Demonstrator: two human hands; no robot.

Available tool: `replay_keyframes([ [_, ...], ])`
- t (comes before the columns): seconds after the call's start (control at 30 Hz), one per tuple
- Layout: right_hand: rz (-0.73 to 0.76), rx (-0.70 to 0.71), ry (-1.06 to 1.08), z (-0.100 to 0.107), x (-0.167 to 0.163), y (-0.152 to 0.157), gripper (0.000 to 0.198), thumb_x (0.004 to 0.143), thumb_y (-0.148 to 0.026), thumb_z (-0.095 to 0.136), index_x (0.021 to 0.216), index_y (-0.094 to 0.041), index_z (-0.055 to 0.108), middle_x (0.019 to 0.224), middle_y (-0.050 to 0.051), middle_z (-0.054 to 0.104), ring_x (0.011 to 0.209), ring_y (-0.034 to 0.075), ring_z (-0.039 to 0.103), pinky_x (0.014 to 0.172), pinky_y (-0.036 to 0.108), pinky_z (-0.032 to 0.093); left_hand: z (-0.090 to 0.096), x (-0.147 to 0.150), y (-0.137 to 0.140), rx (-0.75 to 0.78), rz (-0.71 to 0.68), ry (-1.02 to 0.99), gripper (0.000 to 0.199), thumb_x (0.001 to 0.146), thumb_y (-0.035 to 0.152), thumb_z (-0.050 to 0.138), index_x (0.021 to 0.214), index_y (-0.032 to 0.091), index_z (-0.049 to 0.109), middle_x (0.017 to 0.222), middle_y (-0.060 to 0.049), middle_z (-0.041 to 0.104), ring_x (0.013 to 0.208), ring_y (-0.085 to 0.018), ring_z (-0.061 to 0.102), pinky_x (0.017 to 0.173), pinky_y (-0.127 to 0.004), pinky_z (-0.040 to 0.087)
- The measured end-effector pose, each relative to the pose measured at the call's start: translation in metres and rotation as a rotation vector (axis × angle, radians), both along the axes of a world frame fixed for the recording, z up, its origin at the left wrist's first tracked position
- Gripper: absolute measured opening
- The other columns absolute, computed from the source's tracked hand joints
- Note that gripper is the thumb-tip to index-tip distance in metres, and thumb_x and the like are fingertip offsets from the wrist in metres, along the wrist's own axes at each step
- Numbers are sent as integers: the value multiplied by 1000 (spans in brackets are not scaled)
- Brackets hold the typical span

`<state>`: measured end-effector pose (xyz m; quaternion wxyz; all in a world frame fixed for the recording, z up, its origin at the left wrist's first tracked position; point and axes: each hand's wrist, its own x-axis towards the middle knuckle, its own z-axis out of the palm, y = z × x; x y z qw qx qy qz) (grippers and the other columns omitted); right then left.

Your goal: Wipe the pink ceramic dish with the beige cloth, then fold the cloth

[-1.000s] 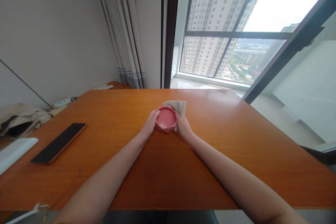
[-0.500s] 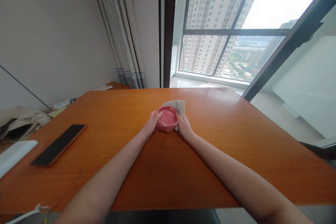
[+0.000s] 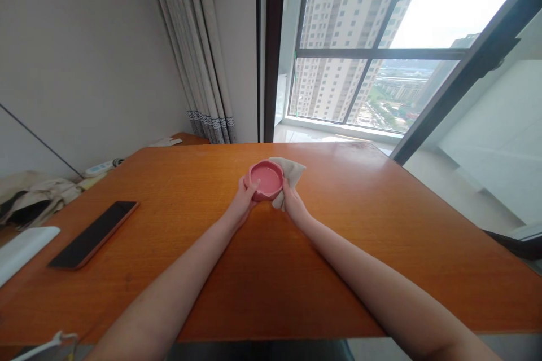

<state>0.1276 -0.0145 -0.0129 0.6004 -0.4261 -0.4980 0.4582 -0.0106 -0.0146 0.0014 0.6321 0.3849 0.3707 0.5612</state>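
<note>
A pink, faceted bowl-like dish (image 3: 267, 177) is held over the middle of the table, its hollow side tilted toward me. My left hand (image 3: 244, 197) grips its left side, thumb over the rim and the other fingers hidden beneath. On the right, my right hand (image 3: 293, 201) is closed on a light grey cloth (image 3: 292, 169), pressing it against the dish's outer right side. Part of the cloth sticks out behind and to the right of the dish, and some hangs below.
The brown wooden table (image 3: 381, 225) spreads around my arms. A dark phone (image 3: 95, 235) lies at left, near a white object (image 3: 25, 251). Beyond the left edge are a beige fabric bag (image 3: 38, 197) and a power strip (image 3: 101, 168). A window stands behind.
The dish has risen slightly and shifted left, turning in my left hand. More of the cloth now spreads out to the right, with my right hand still on it.
</note>
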Motion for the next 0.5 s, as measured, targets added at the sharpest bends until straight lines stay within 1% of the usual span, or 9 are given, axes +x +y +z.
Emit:
replay_keyframes([
  [0.07, -19, 23, 14, 0, 3, 1, 60, 83, -57, 47, 132, -22, 44, 136, 4, 50, 127, 21, 43, 108, 38, 32, 1, -2, -1, -17, -37, 28, 53, 69, 41, 71, 112, 24, 45, 115, -6, 55, 95, -16, 57, 78, -30, 51],
  [0.17, -36, 79, -30, -1, 10, 3, 56, 82, -53, 51, 128, -21, 50, 131, 5, 54, 123, 23, 46, 107, 41, 33, 0, -7, 2, -64, -126, 99, 52, 74, 56, 59, 111, 22, 49, 110, -8, 59, 92, -19, 59, 77, -34, 51],
  [0.23, -18, 109, -79, -2, 13, 4, 51, 81, -52, 53, 121, -21, 56, 125, 5, 59, 120, 25, 49, 105, 42, 34, -2, -10, 6, -53, -121, 173, 52, 75, 58, 56, 111, 20, 53, 108, -9, 60, 95, -21, 59, 79, -36, 49],
  [0.3, 24, 124, -100, -4, 12, 4, 47, 81, -52, 53, 117, -22, 60, 123, 4, 61, 119, 25, 51, 106, 43, 34, -5, -12, 10, 12, -53, 253, 46, 75, 52, 60, 107, 18, 58, 108, -8, 60, 98, -21, 57, 85, -34, 46],
  [0.37, 68, 88, -79, -6, 9, 5, 47, 82, -54, 50, 116, -24, 60, 122, 3, 61, 119, 25, 51, 107, 43, 34, -9, -11, 13, 74, 43, 296, 38, 76, 46, 60, 100, 16, 61, 104, -8, 61, 99, -20, 55, 88, -31, 44],
  [0.43, 91, -11, -40, -8, 5, 6, 50, 83, -58, 47, 119, -25, 59, 123, 2, 61, 120, 25, 51, 108, 43, 33, -11, -9, 12, 42, 123, 255, 37, 79, 47, 55, 98, 17, 60, 101, -6, 61, 96, -19, 55, 84, -30, 45],
  [0.5, 84, -109, -5, -10, 1, 7, 52, 82, -59, 47, 121, -26, 57, 124, 2, 60, 122, 24, 49, 109, 43, 32, -11, -6, 10, -28, 166, 164, 38, 80, 49, 52, 103, 19, 57, 101, -4, 60, 91, -17, 56, 77, -30, 48],
])
